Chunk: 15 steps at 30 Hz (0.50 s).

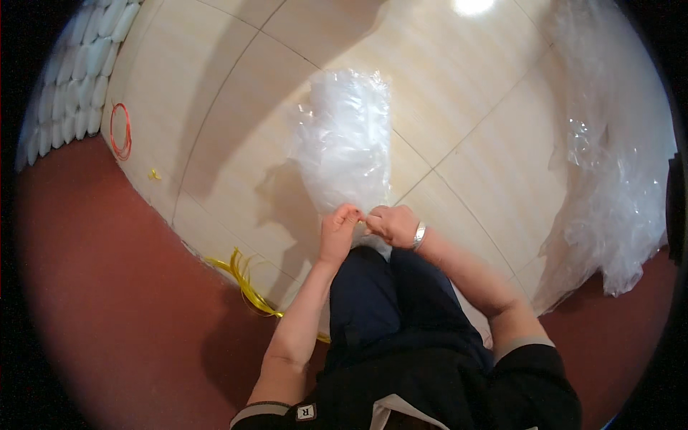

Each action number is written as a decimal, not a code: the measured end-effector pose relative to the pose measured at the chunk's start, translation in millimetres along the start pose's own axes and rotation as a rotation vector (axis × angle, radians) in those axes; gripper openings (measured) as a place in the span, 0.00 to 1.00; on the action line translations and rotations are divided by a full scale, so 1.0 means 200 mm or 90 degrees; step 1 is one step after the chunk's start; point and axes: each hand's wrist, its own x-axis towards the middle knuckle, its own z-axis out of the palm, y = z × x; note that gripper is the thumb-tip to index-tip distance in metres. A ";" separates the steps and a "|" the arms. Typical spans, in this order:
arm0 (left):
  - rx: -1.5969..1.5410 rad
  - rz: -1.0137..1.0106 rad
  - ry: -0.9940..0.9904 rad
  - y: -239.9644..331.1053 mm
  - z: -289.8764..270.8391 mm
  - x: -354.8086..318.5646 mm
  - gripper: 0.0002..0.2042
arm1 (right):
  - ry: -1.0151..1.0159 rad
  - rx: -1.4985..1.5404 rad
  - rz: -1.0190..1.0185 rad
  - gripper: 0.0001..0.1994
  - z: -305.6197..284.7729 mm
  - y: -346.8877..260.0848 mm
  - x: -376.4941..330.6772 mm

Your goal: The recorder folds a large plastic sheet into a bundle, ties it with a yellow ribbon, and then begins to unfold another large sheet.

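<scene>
A clear plastic bag (351, 143) packed with something white lies on the tiled floor in front of me. Its near end narrows toward my hands, and a bit of clear plastic shows below them. My left hand (339, 231) is closed in a pinch at this end. Close beside it, my right hand (393, 225), with a silver band at the wrist, has its fingers curled tight. A speck of yellow between the fingertips looks like a thin yellow tie; most of it is hidden by the fingers.
A bundle of yellow strips (247, 283) lies left of my legs. Farther left are a small yellow piece (154, 174) and a red-orange coil (121, 132). White filled packs (75, 79) are stacked at far left. Loose clear plastic sheeting (609, 179) is heaped at right.
</scene>
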 end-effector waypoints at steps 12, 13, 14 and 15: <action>0.065 -0.098 0.034 -0.11 -0.09 -0.10 0.11 | -0.034 -0.111 0.123 0.06 0.17 0.48 0.02; 0.033 -0.104 0.032 -0.07 -0.05 -0.12 0.11 | -0.028 -0.112 0.121 0.06 0.17 0.48 0.02; 0.036 -0.099 0.030 -0.03 -0.02 -0.12 0.11 | -0.024 -0.112 0.126 0.06 0.17 0.47 0.02; 0.000 -0.117 0.040 0.01 0.00 -0.13 0.11 | -0.020 -0.111 0.130 0.07 0.17 0.47 0.02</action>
